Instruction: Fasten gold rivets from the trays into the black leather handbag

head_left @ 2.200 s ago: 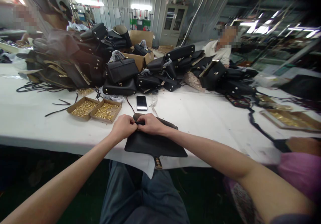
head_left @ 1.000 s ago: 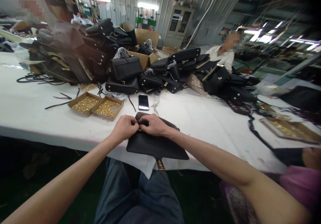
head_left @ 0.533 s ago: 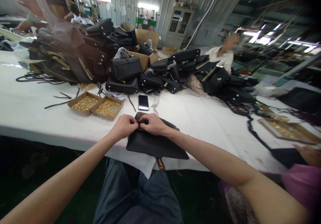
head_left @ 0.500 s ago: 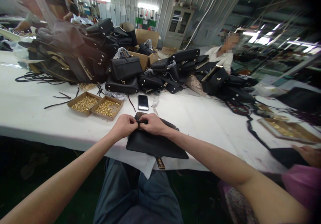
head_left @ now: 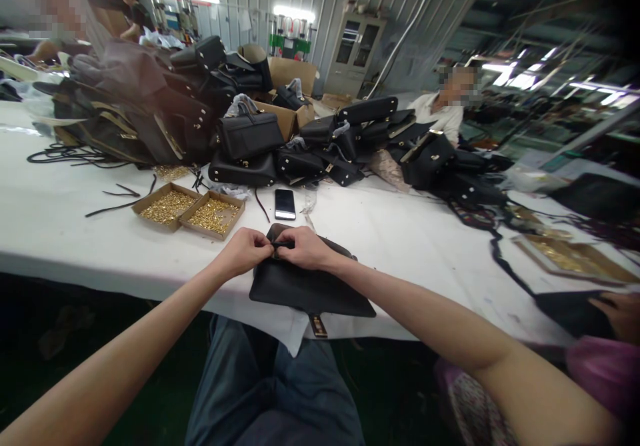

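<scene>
A black leather handbag (head_left: pixel 310 289) lies at the table's front edge, its flap toward me and a tab with a gold metal plate (head_left: pixel 319 326) hanging over the edge. At the bag's far left corner, my left hand (head_left: pixel 250 246) pinches with thumb and forefinger. Right beside it, my right hand (head_left: pixel 304 249) is closed on the same part, which looks like a dark strap end or edge. The fingertips of both hands nearly meet there and cover the exact spot they work on.
Two cardboard trays (head_left: pixel 183 223) of small gold metal pieces stand left of the bag. Beyond it lies a phone (head_left: pixel 285 204). Black handbags (head_left: pixel 250 136) are heaped across the back. At right, a co-worker's hand (head_left: pixel 620 313) is on black material near another tray (head_left: pixel 575 259).
My hands stay at the same corner of the bag with hardly any movement. The co-worker's hand at right has shifted slightly on the black material.
</scene>
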A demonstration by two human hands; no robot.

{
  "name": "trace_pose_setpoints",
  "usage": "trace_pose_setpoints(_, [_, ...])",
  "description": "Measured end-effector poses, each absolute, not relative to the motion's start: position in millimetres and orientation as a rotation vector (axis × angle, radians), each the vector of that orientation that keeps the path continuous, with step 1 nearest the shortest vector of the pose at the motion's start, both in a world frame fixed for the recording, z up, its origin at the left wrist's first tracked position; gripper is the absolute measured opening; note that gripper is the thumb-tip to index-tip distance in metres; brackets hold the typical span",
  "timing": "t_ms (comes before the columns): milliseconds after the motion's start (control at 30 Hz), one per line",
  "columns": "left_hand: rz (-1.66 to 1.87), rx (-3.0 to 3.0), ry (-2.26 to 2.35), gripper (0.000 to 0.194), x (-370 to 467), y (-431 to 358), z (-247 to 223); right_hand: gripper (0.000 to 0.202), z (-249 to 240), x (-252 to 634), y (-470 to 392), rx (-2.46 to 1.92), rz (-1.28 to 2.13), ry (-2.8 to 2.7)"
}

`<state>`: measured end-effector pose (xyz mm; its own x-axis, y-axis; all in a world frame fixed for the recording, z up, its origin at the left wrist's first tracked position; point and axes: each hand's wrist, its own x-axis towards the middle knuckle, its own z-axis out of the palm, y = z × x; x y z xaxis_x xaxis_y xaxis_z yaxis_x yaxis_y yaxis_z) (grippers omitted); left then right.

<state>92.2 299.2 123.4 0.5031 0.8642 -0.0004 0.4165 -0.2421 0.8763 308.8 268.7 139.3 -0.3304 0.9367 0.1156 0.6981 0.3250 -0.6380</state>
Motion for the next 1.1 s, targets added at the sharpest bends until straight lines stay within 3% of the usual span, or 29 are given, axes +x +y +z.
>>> trace_pose_setpoints(400, [0.579, 1.962, 1.082, 0.031, 93.1, 300.1, 135.2, 0.009, 141.2, 311.1, 272.4, -1.427, 0.702, -2.143])
trace_pose_setpoints(1100, [0.660, 2.024, 1.243, 0.021, 107.4, 291.4, 127.9, 0.011, 130.1, 308.1, 272.3, -1.443, 0.766, -2.046])
